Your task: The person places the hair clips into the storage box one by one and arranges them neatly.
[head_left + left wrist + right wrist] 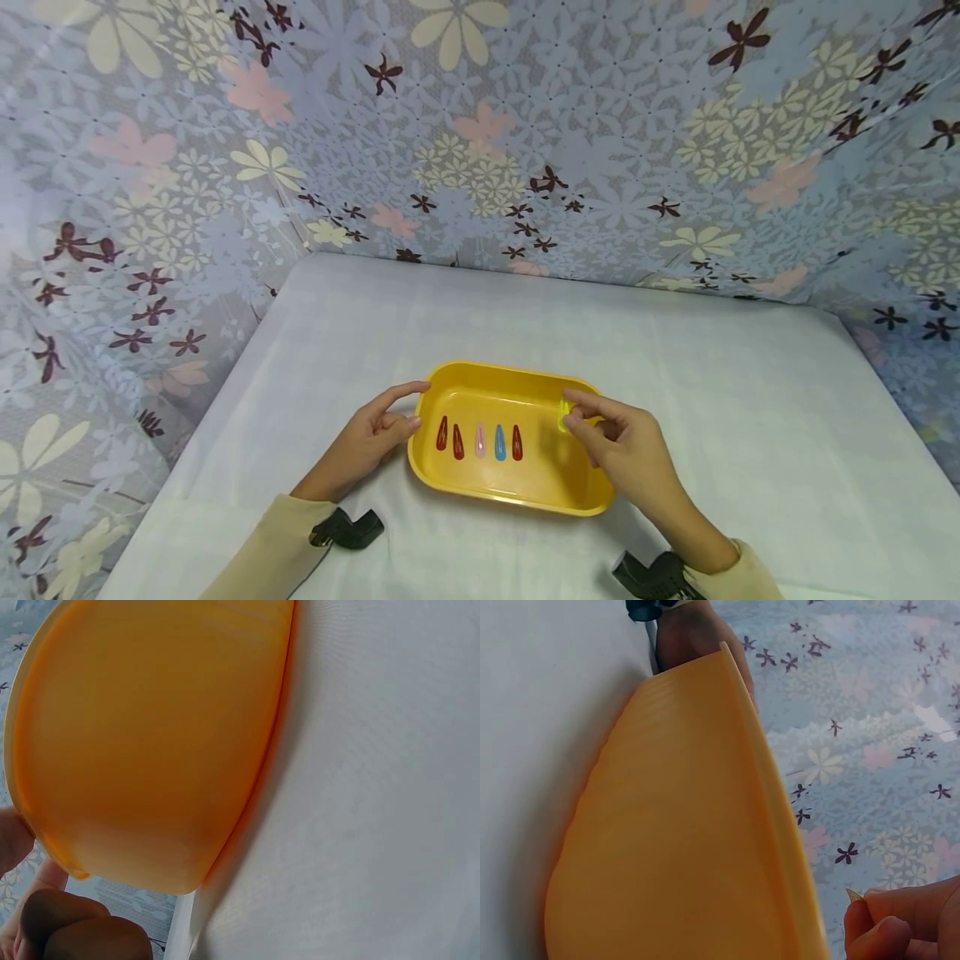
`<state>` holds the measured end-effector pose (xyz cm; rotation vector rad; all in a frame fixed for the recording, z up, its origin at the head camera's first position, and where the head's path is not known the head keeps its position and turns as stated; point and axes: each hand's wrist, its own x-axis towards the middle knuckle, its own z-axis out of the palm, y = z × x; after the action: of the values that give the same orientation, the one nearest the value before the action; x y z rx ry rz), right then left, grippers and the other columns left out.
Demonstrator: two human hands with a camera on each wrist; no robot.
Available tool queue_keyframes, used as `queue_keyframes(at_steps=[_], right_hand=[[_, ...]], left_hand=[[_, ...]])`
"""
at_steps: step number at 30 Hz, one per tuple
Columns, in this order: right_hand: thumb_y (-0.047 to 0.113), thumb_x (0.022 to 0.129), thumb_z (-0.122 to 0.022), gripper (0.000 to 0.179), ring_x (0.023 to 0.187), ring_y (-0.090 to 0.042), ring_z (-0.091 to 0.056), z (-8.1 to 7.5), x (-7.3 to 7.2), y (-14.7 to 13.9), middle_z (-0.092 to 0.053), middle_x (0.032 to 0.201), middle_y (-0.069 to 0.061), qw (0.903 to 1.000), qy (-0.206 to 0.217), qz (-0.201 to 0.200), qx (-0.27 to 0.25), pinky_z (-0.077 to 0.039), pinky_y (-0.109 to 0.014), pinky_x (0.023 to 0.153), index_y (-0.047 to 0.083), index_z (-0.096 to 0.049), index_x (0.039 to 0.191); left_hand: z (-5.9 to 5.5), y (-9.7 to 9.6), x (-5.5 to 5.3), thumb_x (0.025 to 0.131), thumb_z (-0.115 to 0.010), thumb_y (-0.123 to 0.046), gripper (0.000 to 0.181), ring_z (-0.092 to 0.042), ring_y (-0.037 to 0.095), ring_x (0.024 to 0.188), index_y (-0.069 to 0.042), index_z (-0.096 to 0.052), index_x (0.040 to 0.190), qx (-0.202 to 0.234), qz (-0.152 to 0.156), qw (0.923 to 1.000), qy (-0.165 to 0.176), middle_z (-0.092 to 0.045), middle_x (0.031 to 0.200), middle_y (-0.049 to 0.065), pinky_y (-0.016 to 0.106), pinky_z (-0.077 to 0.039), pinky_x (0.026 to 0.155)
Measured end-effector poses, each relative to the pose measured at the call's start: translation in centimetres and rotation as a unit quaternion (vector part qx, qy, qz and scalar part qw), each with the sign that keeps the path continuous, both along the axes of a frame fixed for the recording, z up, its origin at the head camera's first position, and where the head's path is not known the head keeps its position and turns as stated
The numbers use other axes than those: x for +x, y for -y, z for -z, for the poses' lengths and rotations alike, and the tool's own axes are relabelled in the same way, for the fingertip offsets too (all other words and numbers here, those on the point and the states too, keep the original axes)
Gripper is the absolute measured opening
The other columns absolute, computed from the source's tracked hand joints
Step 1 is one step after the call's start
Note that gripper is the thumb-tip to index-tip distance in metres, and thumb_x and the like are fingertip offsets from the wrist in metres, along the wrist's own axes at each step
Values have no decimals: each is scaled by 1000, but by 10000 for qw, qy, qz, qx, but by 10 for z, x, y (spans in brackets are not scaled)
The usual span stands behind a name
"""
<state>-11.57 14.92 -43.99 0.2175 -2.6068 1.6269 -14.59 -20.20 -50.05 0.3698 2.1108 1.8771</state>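
Note:
A yellow plastic tray lies on the white cloth in the head view. Inside it, a row of snap hair clips runs across the left and middle: two red clips, a pink clip, a blue clip and another red clip. My right hand pinches a neon yellow hair clip between thumb and forefinger, over the tray's right end. At the left end, my left hand holds the rim with thumb and forefinger, its other fingers curled outside.
White cloth covers the table around the tray. Floral fabric hangs at the back and left. Black wrist mounts sit at both sleeve cuffs, near the cloth in front of the tray.

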Motion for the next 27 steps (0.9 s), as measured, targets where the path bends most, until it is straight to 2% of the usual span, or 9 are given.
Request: queue_keyframes(at_steps=[11, 16, 22, 27], right_hand=[[14, 94, -76, 30, 46, -16, -50, 3, -1, 7, -70, 93, -5, 10000, 47, -9, 77, -47, -29, 47, 8, -74, 123], [15, 94, -76, 29, 46, -16, -49, 3, -2, 9, -71, 92, -2, 9995, 53, -20, 313, -45, -29, 46, 10, -75, 122], [14, 93, -77, 28, 45, -13, -46, 4, -3, 13, -72, 92, -1, 9982, -134, -133, 570, -41, -27, 43, 9, -75, 121], [13, 92, -77, 28, 45, -8, -42, 6, -5, 17, -73, 91, 2, 9933, -387, -177, 1079, -35, -24, 43, 10, -76, 120]], left_hand=[[0, 0, 0, 103, -64, -29, 47, -35, 13, 52, -31, -50, 148, -22, -47, 10000, 80, -41, 62, 2, 22, -32, 52], [0, -1, 1, 103, -64, -29, 47, -35, 13, 52, -31, -50, 148, -29, -40, 10000, 53, -41, 61, 2, 22, -31, 52], [0, -1, 0, 103, -64, -28, 47, -35, 12, 52, -30, -50, 148, -50, -12, 10000, 19, -41, 62, 3, 22, -31, 52], [-1, -1, 0, 103, -64, -30, 47, -36, 13, 52, -31, -50, 148, -103, -41, 9999, 56, -41, 62, 4, 22, -32, 52]])
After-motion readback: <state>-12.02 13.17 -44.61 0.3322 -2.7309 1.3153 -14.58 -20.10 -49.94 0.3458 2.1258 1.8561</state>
